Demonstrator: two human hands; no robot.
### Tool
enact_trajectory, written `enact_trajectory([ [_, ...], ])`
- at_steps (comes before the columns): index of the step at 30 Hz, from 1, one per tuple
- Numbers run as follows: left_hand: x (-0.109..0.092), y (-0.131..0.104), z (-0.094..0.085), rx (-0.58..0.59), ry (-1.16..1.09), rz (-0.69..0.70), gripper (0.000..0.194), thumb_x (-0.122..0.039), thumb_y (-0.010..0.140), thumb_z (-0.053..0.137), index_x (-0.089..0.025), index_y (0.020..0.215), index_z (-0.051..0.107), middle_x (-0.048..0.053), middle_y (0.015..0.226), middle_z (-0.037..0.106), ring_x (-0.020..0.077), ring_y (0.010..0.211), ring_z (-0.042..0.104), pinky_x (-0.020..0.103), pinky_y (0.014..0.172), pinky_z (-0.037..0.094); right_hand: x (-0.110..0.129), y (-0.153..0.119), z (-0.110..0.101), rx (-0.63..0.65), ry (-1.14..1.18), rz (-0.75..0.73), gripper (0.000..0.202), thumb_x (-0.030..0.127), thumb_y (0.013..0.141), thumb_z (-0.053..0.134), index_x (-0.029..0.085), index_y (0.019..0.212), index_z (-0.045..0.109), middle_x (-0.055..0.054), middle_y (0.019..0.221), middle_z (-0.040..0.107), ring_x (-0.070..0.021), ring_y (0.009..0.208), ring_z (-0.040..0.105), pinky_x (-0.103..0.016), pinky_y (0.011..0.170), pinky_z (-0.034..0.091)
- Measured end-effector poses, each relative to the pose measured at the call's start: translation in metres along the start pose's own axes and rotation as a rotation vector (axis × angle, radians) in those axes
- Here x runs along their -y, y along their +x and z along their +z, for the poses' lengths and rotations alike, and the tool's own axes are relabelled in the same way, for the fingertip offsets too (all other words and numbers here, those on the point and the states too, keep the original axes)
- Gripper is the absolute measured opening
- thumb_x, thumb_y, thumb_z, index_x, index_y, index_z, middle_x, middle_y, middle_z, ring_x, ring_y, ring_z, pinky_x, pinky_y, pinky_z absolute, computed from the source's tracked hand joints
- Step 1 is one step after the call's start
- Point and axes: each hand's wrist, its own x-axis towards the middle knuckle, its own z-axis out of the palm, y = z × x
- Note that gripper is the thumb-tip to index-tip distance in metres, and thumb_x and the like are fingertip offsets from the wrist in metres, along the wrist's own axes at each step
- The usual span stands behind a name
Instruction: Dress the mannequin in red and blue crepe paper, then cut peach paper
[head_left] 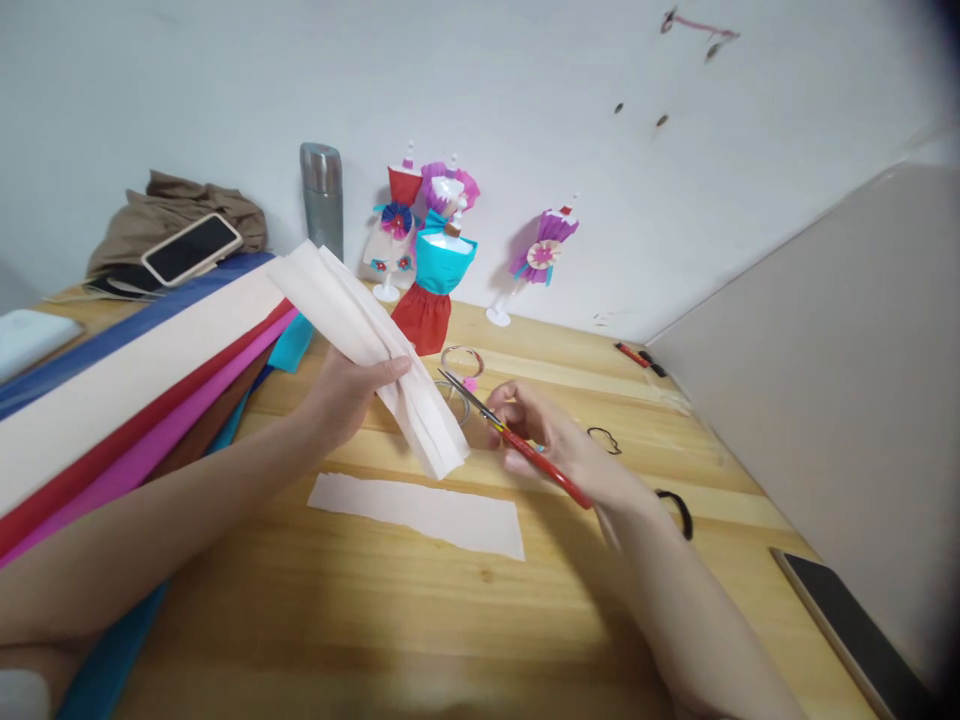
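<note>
A folded length of white crepe paper (352,320) is gripped in my left hand (349,400), thumb pressed on top. It slants from upper left down toward the table's middle. My right hand (544,430) is closed around red-handled scissors (544,462), their tips pointing up and left, close to the paper's right edge. The scissor blades look nearly closed. Below both hands a cut strip of white paper (420,515) lies flat on the wooden table (465,640). Two ring-shaped items, one a bracelet (463,362) near a pink bead, sit behind the scissor tips.
Coloured paper sheets (142,430) fan out at left. Small dress forms in paper outfits (442,265) stand by the wall, near a grey flask (322,200). A phone (191,250) rests on brown cloth (180,210); another phone (851,625) lies right. Black hair ties (677,512) are scattered rightward.
</note>
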Motion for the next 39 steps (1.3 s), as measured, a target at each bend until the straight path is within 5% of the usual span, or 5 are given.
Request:
enact_trajectory([
  [3,-0.001,0.001,0.001,-0.03,-0.012,-0.018,0.039,-0.022,0.056,0.086,-0.015,0.089,0.065,0.007,0.086,0.072,0.0282,0.089,0.067,0.045,0.085,0.051,0.001,0.002,0.003,-0.045,-0.17,-0.066,0.058,0.041,0.078,0.071,0.022,0.128,0.049,-0.001,0.081,0.055,-0.0177,0.074,0.053,-0.03,0.066,0.043],
  [8,-0.006,0.0,0.001,-0.039,-0.049,-0.029,0.036,-0.021,0.059,0.085,-0.017,0.089,0.064,0.005,0.088,0.072,0.0268,0.09,0.067,0.044,0.085,0.052,-0.004,0.004,0.001,-0.112,-0.298,-0.105,0.053,0.052,0.08,0.069,0.021,0.122,0.063,-0.008,0.092,0.062,-0.0224,0.082,0.057,-0.037,0.073,0.047],
  [20,-0.012,-0.001,0.003,0.046,0.033,-0.02,0.029,-0.028,0.058,0.086,-0.019,0.081,0.069,0.006,0.082,0.071,0.0279,0.084,0.066,0.041,0.075,0.053,-0.013,0.0,-0.008,0.523,0.515,0.054,0.072,0.076,0.085,0.045,0.013,0.115,0.064,0.0,0.062,0.057,-0.0109,0.04,0.049,-0.025,0.045,0.039],
  [33,-0.008,-0.002,0.003,0.05,-0.012,-0.006,0.029,-0.029,0.06,0.085,-0.021,0.083,0.07,0.003,0.081,0.071,0.0243,0.083,0.066,0.039,0.08,0.052,-0.011,0.0,0.007,0.348,0.566,0.141,0.065,0.073,0.086,0.049,0.013,0.104,0.065,0.004,0.054,0.049,-0.0061,0.039,0.039,-0.022,0.044,0.028],
  [39,-0.009,-0.006,0.004,0.101,-0.017,-0.036,0.03,-0.029,0.063,0.083,-0.02,0.088,0.068,0.003,0.084,0.07,0.0249,0.085,0.066,0.041,0.083,0.051,-0.026,0.004,0.007,0.42,0.627,-0.021,0.063,0.069,0.092,0.044,0.012,0.109,0.064,0.006,0.051,0.047,-0.0066,0.037,0.037,-0.02,0.043,0.03],
])
